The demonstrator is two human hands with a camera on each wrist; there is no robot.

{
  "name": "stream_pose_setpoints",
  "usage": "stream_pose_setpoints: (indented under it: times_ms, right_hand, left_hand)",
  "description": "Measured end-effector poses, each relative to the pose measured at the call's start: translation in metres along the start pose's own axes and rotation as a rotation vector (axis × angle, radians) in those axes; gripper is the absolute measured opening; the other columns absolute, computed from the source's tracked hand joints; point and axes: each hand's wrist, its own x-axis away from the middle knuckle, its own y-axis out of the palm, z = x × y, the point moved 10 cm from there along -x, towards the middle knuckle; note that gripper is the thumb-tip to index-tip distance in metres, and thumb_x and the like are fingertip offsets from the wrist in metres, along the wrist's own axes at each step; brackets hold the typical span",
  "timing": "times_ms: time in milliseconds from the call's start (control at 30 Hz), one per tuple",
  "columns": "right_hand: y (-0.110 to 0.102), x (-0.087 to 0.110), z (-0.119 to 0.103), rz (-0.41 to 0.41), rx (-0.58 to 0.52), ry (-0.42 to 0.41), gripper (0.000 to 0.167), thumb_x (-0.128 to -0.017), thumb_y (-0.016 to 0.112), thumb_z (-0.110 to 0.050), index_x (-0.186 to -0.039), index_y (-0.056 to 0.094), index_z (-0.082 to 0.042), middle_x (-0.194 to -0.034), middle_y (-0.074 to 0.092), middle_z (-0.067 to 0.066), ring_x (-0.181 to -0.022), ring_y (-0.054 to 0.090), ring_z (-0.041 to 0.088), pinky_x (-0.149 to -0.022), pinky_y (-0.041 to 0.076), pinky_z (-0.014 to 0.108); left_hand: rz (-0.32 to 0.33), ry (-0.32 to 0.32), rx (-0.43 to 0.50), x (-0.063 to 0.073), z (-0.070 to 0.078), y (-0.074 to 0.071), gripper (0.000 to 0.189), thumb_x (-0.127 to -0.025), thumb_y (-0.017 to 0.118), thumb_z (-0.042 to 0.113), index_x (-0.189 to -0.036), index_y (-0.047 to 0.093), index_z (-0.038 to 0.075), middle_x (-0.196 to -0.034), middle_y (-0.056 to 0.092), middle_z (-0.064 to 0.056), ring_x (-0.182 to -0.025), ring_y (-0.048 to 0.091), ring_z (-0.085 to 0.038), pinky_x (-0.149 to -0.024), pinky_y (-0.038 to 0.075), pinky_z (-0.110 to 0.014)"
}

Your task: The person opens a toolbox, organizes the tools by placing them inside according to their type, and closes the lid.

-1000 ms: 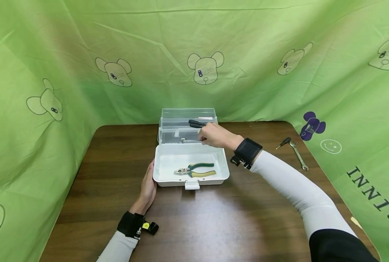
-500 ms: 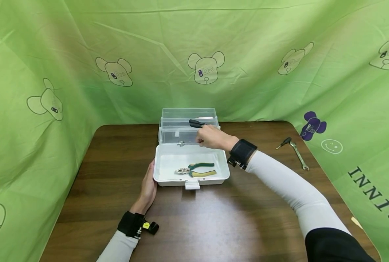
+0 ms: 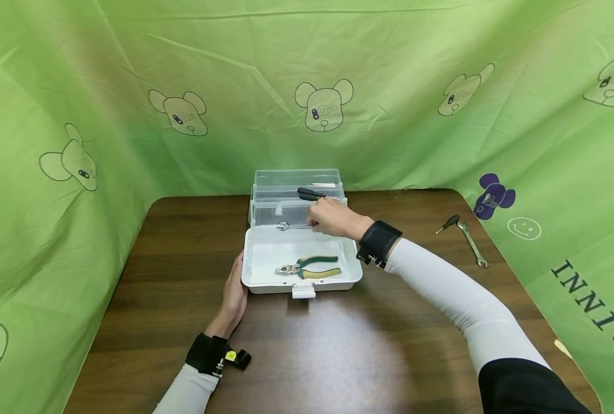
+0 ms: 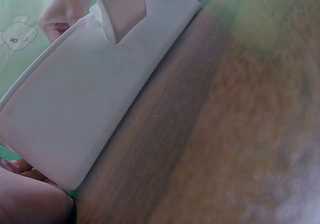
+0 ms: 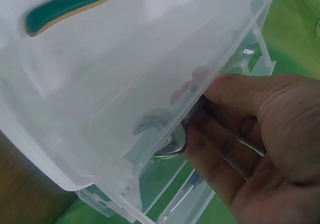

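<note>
- A wrench (image 3: 284, 226) is pinched by the right hand (image 3: 334, 217) at the nearer clear tray (image 3: 264, 216).
- The toolbox (image 3: 271, 290) is touched on its left side by the outstretched left hand (image 3: 233, 297).
- Pliers (image 3: 300, 268) are laid in the white base (image 3: 265, 248).

Three views are converging on one white toolbox (image 3: 260, 253), one from farther back, two close in.
From the head, a camera is looking forward and down, taking in the table (image 3: 183, 259) and green cloth (image 3: 234, 144); the left wrist camera (image 3: 242, 360) is looking slantwise along the toolbox's front from nearby, sharing the latch (image 4: 125, 12) with the head view; the right wrist camera (image 3: 370, 257) is peering into the toolbox from very near, likewise sharing the wrench (image 3: 283, 226) and right hand (image 3: 334, 217).
</note>
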Motion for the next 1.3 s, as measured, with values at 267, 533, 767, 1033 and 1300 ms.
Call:
stream_pose_setpoints:
  times_ms: [267, 533, 767, 1033, 1300]
  right_hand:
    - [-0.002, 0.0, 0.0, 0.038, 0.103, 0.026, 0.057, -0.097, 0.068, 0.002, -0.068, 0.025, -0.021, -0.071, 0.016, -0.006, -0.064, 0.018, 0.012, -0.063, 0.018, 0.03]
    - [0.001, 0.001, 0.0, 0.066, 0.155, 0.022, 0.047, -0.094, 0.071, 0.0, -0.065, 0.041, -0.021, -0.067, 0.036, -0.005, -0.064, 0.032, 0.014, -0.06, 0.024, 0.031]
    - [0.0, 0.0, 0.0, 0.079, 0.16, 0.026, 0.048, -0.092, 0.068, 0.004, -0.065, 0.038, -0.021, -0.068, 0.037, -0.005, -0.064, 0.032, 0.013, -0.059, 0.024, 0.03]
    - [-0.001, 0.003, -0.001, 0.066, 0.148, 0.023, 0.041, -0.092, 0.071, 0.001, -0.066, 0.047, -0.019, -0.068, 0.042, -0.006, -0.063, 0.034, 0.012, -0.059, 0.026, 0.029]
    - [-0.012, 0.013, -0.003, 0.101, 0.195, 0.029, 0.016, -0.093, 0.076, -0.008, -0.079, 0.075, -0.015, -0.077, 0.07, -0.004, -0.065, 0.058, 0.015, -0.056, 0.044, 0.033]
  left_hand:
    - [0.004, -0.014, -0.012, -0.001, -0.002, -0.001, 0.063, -0.119, 0.018, 0.039, -0.17, 0.013, 0.003, -0.177, 0.01, -0.014, -0.164, 0.006, -0.027, -0.132, 0.007, -0.047]
    - [-0.001, -0.013, -0.003, 0.0, -0.002, -0.001, 0.063, -0.119, 0.018, 0.038, -0.17, 0.012, 0.002, -0.177, 0.009, -0.013, -0.163, 0.006, -0.025, -0.132, 0.007, -0.045]
    - [0.004, 0.002, -0.003, -0.001, -0.001, -0.001, 0.065, -0.118, 0.02, 0.04, -0.169, 0.013, 0.001, -0.177, 0.009, -0.016, -0.164, 0.005, -0.029, -0.132, 0.006, -0.049]
    - [0.005, -0.008, -0.007, 0.0, -0.001, 0.0, 0.063, -0.119, 0.018, 0.039, -0.17, 0.012, 0.003, -0.178, 0.009, -0.013, -0.164, 0.006, -0.026, -0.132, 0.007, -0.046]
    - [0.008, 0.01, 0.02, -0.001, 0.001, 0.0, 0.061, -0.119, 0.018, 0.034, -0.169, 0.012, 0.0, -0.177, 0.009, -0.015, -0.163, 0.006, -0.026, -0.132, 0.006, -0.046]
